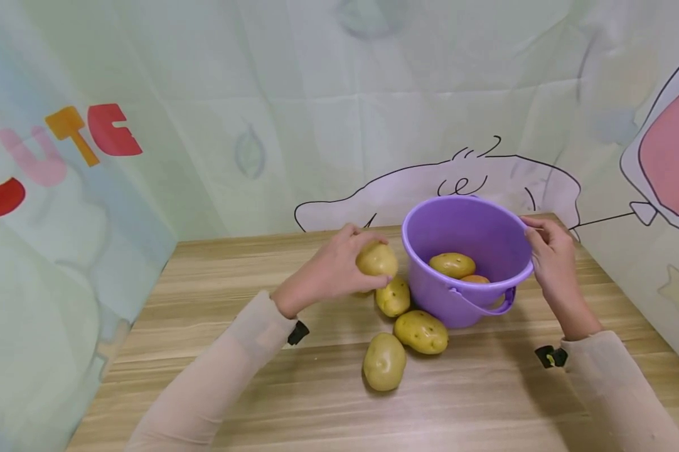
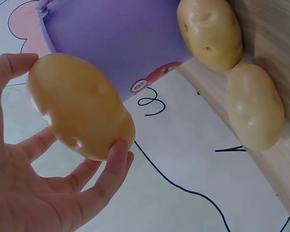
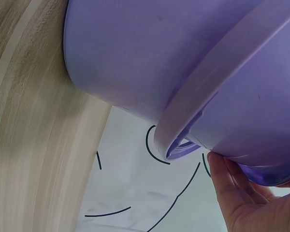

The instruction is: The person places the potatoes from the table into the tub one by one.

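My left hand grips a smooth yellow-brown potato between thumb and fingers, just left of the purple bucket. In the left wrist view, the held potato overlaps the bucket's wall. My right hand pinches the right side of the bucket's rim, its fingers seen at the rim in the right wrist view too. Inside the bucket lie a potato and a more orange piece, partly hidden by the front wall. The bucket's handle hangs down at the front.
Beside the bucket's left side lie a potato and another potato. A paler potato rests nearer the front. One more is mostly hidden behind my left hand. A printed cloth hangs along the back of the wooden table.
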